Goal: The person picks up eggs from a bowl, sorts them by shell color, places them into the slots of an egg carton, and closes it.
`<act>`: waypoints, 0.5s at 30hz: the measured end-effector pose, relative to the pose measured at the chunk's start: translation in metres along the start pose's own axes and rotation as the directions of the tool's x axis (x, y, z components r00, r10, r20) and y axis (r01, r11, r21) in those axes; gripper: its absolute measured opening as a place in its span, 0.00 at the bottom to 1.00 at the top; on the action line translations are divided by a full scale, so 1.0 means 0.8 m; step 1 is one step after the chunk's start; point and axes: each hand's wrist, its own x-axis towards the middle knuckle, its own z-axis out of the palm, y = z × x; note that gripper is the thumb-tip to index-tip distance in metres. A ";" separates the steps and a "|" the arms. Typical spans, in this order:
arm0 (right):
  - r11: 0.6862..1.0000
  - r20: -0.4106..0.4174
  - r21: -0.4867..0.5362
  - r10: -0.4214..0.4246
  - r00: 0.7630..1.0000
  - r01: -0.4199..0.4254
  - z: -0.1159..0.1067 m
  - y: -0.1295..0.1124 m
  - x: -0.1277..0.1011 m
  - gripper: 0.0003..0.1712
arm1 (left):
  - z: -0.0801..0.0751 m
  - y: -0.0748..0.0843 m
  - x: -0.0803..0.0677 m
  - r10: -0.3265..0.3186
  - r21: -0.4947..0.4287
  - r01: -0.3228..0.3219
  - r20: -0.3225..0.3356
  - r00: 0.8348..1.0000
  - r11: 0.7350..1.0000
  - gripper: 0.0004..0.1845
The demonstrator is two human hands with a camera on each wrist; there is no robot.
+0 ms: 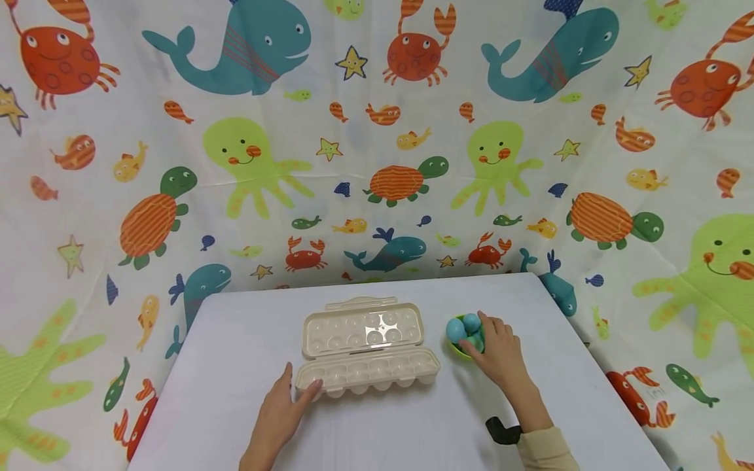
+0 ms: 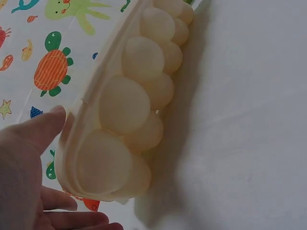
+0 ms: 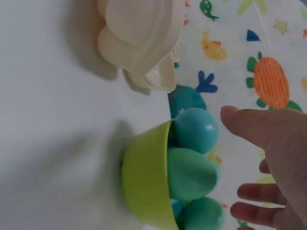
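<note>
A cream plastic egg carton [image 1: 377,371] lies on the table with its lid [image 1: 324,333] folded back; its row of cups shows no eggs. My left hand [image 1: 278,412] is spread around the carton's front left corner. In the left wrist view its thumb [image 2: 45,125] is at the rim, and the other fingers extend past the end. To the right, a lime green bowl [image 3: 146,179] holds several blue and green eggs [image 3: 192,173]. Over this bowl my right hand [image 1: 501,350] reaches with fingers spread; in the right wrist view they are apart from the eggs.
A white cloth covers the table [image 1: 235,353]. Behind and beside it hangs a curtain [image 1: 365,163] printed with sea animals. A black strap end [image 1: 502,432] sticks out by the right wrist.
</note>
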 end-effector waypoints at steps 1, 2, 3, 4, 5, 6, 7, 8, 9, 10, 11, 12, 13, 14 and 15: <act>1.000 -0.001 0.004 0.000 1.000 0.000 0.002 0.001 -0.001 0.47 | 0.001 0.000 0.000 0.003 0.001 -0.003 -0.006 1.000 1.000 0.54; 1.000 -0.003 0.011 -0.002 1.000 0.002 0.004 0.002 -0.002 0.46 | 0.002 -0.001 0.000 0.005 -0.002 -0.005 -0.012 1.000 1.000 0.53; 1.000 -0.004 0.018 -0.005 1.000 0.006 0.006 0.002 -0.003 0.45 | 0.002 -0.002 0.000 0.011 -0.005 -0.011 -0.018 1.000 1.000 0.52; 1.000 -0.003 0.023 -0.007 1.000 0.007 0.008 0.003 -0.005 0.44 | 0.003 -0.003 0.000 0.014 -0.008 -0.014 -0.022 1.000 1.000 0.51; 1.000 -0.001 0.025 -0.010 1.000 0.010 0.010 0.004 -0.006 0.44 | 0.004 -0.004 0.000 0.017 -0.011 -0.018 -0.026 1.000 1.000 0.50; 1.000 0.004 0.028 -0.010 1.000 0.010 0.012 0.004 -0.007 0.43 | 0.005 -0.004 0.000 0.017 -0.015 -0.018 -0.032 0.999 1.000 0.49; 1.000 0.005 0.026 -0.014 1.000 0.014 0.014 0.005 -0.008 0.42 | 0.006 -0.005 -0.001 0.017 -0.024 -0.018 -0.037 0.999 1.000 0.49; 1.000 0.008 0.026 -0.017 1.000 0.017 0.015 0.006 -0.009 0.41 | 0.007 -0.005 -0.001 0.018 -0.034 -0.019 -0.043 0.999 0.999 0.48; 1.000 0.013 0.021 -0.017 1.000 0.016 0.016 0.005 -0.011 0.40 | 0.008 -0.006 -0.001 0.021 -0.040 -0.023 -0.049 0.999 0.999 0.47; 1.000 0.018 0.017 -0.016 1.000 0.016 0.017 0.006 -0.012 0.39 | 0.009 -0.006 -0.002 0.022 -0.047 -0.025 -0.058 0.998 0.999 0.47; 1.000 0.019 0.015 -0.018 1.000 0.018 0.018 0.006 -0.013 0.38 | 0.011 -0.007 -0.002 0.028 -0.048 -0.032 -0.069 0.997 0.998 0.47; 1.000 0.022 0.015 -0.017 1.000 0.017 0.019 0.006 -0.014 0.37 | 0.012 -0.007 -0.003 0.035 -0.052 -0.039 -0.082 0.996 0.998 0.46; 1.000 0.024 0.014 -0.019 1.000 0.019 0.019 0.006 -0.014 0.37 | 0.013 -0.008 -0.003 0.036 -0.056 -0.041 -0.092 0.995 0.998 0.46; 1.000 0.027 0.017 -0.018 0.999 0.017 0.020 0.006 -0.015 0.36 | 0.015 -0.008 -0.004 0.036 -0.063 -0.042 -0.101 0.994 0.997 0.46; 1.000 0.033 0.016 -0.018 0.999 0.017 0.020 0.006 -0.016 0.35 | 0.017 -0.009 -0.005 0.033 -0.069 -0.041 -0.110 0.993 0.997 0.46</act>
